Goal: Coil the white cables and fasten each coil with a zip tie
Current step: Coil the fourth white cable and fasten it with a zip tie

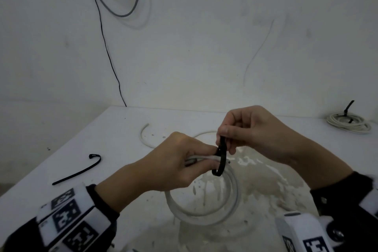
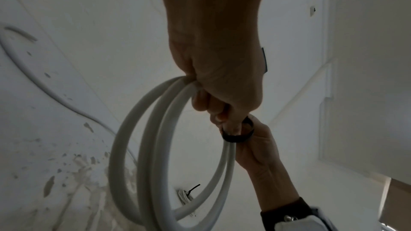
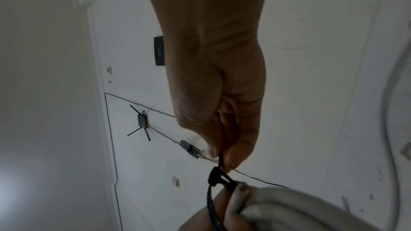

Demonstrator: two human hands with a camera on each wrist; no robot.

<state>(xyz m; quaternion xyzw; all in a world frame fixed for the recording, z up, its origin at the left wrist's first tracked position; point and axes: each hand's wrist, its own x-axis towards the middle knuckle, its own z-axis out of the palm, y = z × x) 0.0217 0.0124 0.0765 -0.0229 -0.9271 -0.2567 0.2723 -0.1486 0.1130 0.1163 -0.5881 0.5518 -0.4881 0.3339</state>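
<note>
White, springy-looking cable coil (image 1: 204,196) hangs above the table (image 1: 114,129), bunched in the left hand (image 1: 173,161), while the right hand (image 1: 245,129) pinches the looped black zip tie (image 1: 221,159) by its tail.

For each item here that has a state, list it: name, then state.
White cable coil in hand: held above the table, not yet cinched.
Black zip tie: looped loosely round that coil.
Left hand: grips the coil.
Right hand: pinches the tie's tail.
Spare black zip tie: loose on table.
Far white coil: tied.
</note>
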